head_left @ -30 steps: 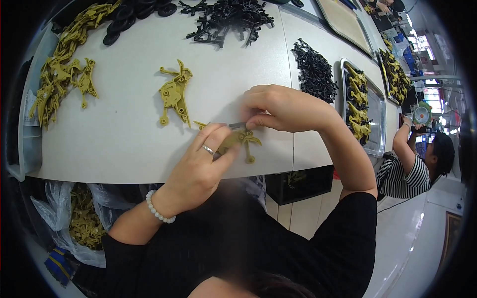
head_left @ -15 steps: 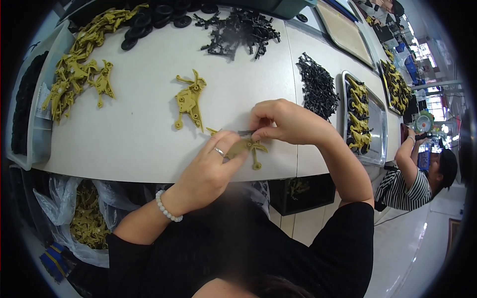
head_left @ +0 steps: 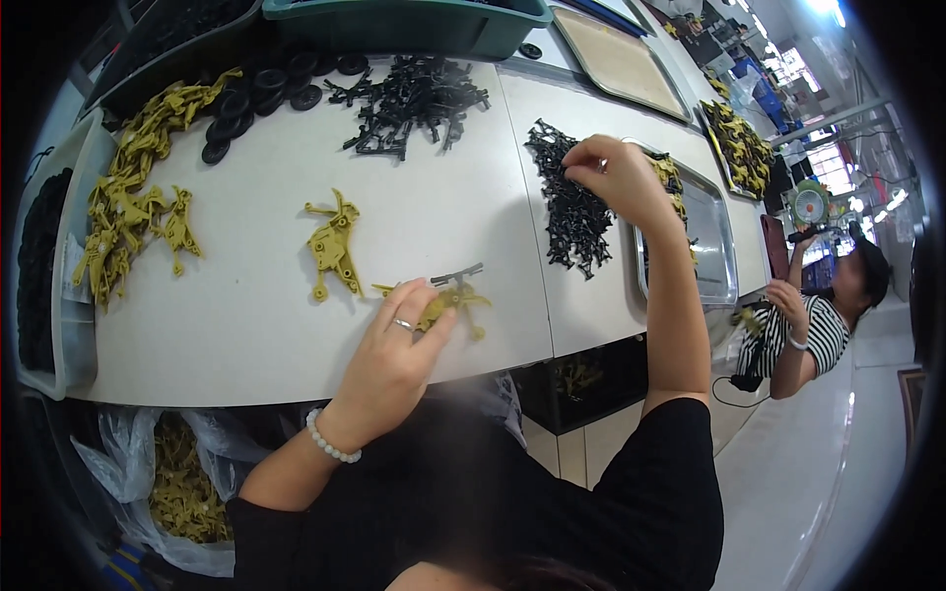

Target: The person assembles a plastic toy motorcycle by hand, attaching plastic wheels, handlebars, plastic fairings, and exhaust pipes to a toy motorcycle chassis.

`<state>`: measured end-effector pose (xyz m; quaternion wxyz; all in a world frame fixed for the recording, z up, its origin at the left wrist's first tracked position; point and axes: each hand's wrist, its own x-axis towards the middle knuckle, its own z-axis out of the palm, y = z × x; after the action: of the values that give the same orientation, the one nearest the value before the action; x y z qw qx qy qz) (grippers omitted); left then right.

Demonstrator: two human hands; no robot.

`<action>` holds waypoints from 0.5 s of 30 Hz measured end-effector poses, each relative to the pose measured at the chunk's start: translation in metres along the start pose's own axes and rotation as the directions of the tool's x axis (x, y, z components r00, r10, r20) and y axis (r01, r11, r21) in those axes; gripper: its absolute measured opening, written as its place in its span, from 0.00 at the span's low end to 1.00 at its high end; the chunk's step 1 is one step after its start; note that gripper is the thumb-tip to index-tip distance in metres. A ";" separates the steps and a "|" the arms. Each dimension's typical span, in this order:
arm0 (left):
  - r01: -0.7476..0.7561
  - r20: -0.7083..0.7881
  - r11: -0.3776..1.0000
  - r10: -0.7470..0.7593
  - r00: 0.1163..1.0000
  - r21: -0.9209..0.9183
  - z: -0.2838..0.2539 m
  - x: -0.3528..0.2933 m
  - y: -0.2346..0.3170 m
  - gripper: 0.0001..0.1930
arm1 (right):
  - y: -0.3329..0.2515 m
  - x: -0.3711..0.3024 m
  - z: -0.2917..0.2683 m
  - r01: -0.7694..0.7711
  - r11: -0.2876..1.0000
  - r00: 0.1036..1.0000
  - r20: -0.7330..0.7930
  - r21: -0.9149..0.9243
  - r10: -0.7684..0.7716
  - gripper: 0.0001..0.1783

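My left hand (head_left: 394, 345), with a ring and a beaded bracelet, is closed on a yellow plastic frame piece (head_left: 434, 311) at the table's front edge. A thin dark bar-shaped part (head_left: 457, 275) lies against the far side of that piece. Over the pile of small black plastic parts (head_left: 576, 227) hangs my right hand (head_left: 626, 182), its thumb and fingers drawn together; anything between the fingertips is too small to make out. Left of my left hand, another yellow frame piece (head_left: 333, 246) lies alone on the white table.
Heaped at far left are yellow pieces (head_left: 128, 207), beside black wheels (head_left: 232, 103) and black parts (head_left: 414, 108). A metal tray (head_left: 714, 236) of yellow-and-black assemblies stands right of my right forearm. Bins line the back and left. A person in stripes (head_left: 823, 330) works at right.
My right hand has left the yellow frame piece and moved right and away from me, over the small black parts. My left hand still holds the piece. The whole view has shifted.
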<state>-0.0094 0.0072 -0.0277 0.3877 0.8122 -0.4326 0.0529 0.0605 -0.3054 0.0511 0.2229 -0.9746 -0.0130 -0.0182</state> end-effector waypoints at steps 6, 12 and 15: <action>0.000 -0.027 1.000 0.000 1.000 0.020 0.002 0.001 0.002 0.14 | 0.011 -0.008 0.031 0.097 0.984 0.995 0.050 -0.151 -0.091 0.08; 0.027 -0.057 0.999 -0.026 0.998 0.017 0.003 0.004 0.003 0.14 | 0.005 -0.015 0.038 0.187 0.969 0.982 -0.005 -0.162 -0.191 0.06; 0.044 -0.068 0.999 -0.043 0.997 0.016 0.004 0.002 0.002 0.15 | -0.009 -0.034 0.047 0.298 0.933 0.936 -0.129 -0.201 -0.327 0.05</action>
<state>-0.0106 0.0026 -0.0280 0.3963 0.8225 -0.4009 0.0757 0.0279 -0.2776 0.0111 0.1294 -0.9714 -0.1487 -0.1327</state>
